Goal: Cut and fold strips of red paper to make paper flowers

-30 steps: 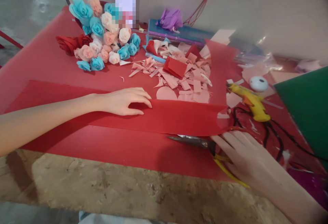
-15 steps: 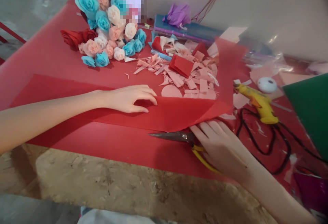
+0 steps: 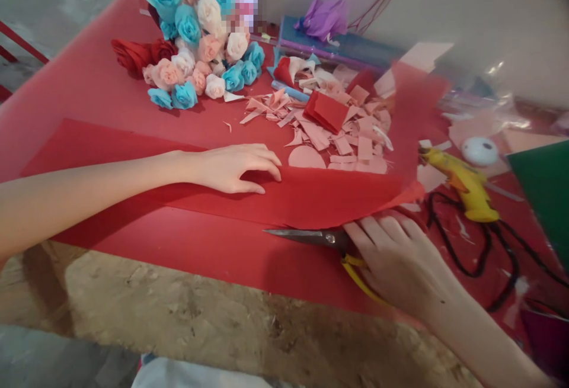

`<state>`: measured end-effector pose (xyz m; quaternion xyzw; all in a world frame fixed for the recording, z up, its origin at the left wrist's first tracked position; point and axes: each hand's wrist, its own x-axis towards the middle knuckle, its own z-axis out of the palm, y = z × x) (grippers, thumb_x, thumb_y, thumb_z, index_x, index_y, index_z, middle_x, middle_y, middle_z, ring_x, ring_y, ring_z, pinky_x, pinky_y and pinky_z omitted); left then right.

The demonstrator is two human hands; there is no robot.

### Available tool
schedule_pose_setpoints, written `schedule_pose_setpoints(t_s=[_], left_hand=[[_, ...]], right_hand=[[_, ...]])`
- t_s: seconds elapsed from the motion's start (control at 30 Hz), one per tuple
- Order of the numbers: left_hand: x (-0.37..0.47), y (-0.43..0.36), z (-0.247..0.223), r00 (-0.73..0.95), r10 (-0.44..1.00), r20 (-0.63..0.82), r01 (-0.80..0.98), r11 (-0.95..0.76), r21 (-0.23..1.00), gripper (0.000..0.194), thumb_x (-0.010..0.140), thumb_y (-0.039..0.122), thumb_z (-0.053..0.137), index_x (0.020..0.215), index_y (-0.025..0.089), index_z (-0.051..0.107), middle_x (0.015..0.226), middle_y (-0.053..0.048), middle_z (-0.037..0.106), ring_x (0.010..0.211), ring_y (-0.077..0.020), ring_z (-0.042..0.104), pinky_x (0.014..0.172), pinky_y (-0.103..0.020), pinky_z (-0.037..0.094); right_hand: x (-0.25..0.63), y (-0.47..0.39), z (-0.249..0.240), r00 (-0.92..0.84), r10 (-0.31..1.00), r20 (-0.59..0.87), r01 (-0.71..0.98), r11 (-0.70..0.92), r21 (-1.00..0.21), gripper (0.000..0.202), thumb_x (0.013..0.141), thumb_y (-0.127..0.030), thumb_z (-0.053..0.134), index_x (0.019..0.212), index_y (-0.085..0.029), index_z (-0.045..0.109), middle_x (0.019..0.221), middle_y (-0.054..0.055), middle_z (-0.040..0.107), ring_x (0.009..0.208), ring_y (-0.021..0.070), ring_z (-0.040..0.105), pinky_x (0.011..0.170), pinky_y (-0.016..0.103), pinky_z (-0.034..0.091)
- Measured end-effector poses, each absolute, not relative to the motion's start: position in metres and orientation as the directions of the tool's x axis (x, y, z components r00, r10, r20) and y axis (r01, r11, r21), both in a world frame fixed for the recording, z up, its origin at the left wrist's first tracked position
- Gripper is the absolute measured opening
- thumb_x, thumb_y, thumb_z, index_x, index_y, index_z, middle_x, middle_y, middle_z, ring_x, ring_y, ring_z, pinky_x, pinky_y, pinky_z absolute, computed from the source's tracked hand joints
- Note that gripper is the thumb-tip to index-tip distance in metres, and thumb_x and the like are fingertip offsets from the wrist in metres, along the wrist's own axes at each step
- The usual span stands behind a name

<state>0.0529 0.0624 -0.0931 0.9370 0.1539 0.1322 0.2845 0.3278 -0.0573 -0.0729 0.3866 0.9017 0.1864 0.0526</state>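
Red paper strip (image 3: 329,195) under left hand (image 3: 235,169); scissors (image 3: 306,236) in right hand (image 3: 395,252)

Strip lies lengthwise across the red-covered surface (image 3: 213,252), left to right in front of the person. Right end curls up slightly above the right hand's knuckles.

Left hand: palm down on the strip, about mid-length. Grip loosely spread, thumb apart from the curved fingers, a gap between. Forearm lies across the left part of the paper.

Right hand: grip wrapped about the yellow handles, back of hand upward. Blades look together, tips pointing left, just beside the strip's near edge. Cannot tell whether metal touches paper.

Beyond the strip: heap of pink paper scraps (image 3: 315,133), a folded red piece (image 3: 326,111) resting on top. Farther left, a cluster of paper flowers (image 3: 187,23) in blue, peach and white, red ones at its left side.

To the right: yellow glue gun (image 3: 473,192), black cord (image 3: 515,257) looped near it; green sheet (image 3: 544,192) at the edge of view. Purple flower (image 3: 323,18) at back, by the wall.
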Motion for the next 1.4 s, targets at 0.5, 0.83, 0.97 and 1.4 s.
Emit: schedule_pose_setpoints(t_s=[0.5,0.83,0.97,1.4], left_hand=[[0.054,0.062,-0.092,0.911,0.384,0.151,0.234,-0.783,0.576,0.024,0.083,0.018,0.055,0.107,0.013,0.056,0.117,-0.014,0.056,0.109,-0.0207,0.05,0.093,-0.034,0.037],[0.053,0.063,-0.094,0.909,0.383,0.163,0.233,-0.793,0.562,0.025,0.083,0.02,0.056,0.106,0.013,0.057,0.116,-0.014,0.056,0.107,-0.0206,0.051,0.093,-0.033,0.037],[0.053,0.064,-0.094,0.91,0.373,0.178,0.223,-0.806,0.549,0.026,0.084,0.022,0.055,0.107,0.011,0.057,0.116,-0.015,0.056,0.108,-0.0206,0.051,0.093,-0.032,0.037],[0.054,0.064,-0.094,0.91,0.388,0.147,0.245,-0.789,0.563,0.027,0.083,0.024,0.054,0.108,0.015,0.057,0.117,-0.012,0.055,0.109,-0.0215,0.05,0.093,-0.033,0.035]], right_hand=[[0.337,-0.043,-0.073,-0.808,0.585,0.078,0.556,0.71,0.432,0.024,0.07,-0.008,0.044,0.081,-0.011,0.065,0.065,0.009,0.058,0.063,0.0219,0.039,0.061,0.031,0.031],[0.339,-0.044,-0.078,-0.82,0.562,0.111,0.545,0.705,0.453,0.026,0.076,-0.006,0.04,0.081,-0.014,0.065,0.065,0.008,0.059,0.066,0.021,0.04,0.062,0.03,0.031],[0.339,-0.046,-0.077,-0.809,0.575,0.126,0.558,0.682,0.473,0.026,0.075,-0.007,0.04,0.08,-0.013,0.065,0.061,0.007,0.056,0.065,0.0218,0.039,0.059,0.031,0.029],[0.356,-0.056,-0.077,-0.818,0.565,0.11,0.531,0.667,0.523,0.027,0.086,-0.012,0.04,0.087,-0.019,0.066,0.069,0.006,0.056,0.073,0.0198,0.043,0.061,0.031,0.031]])
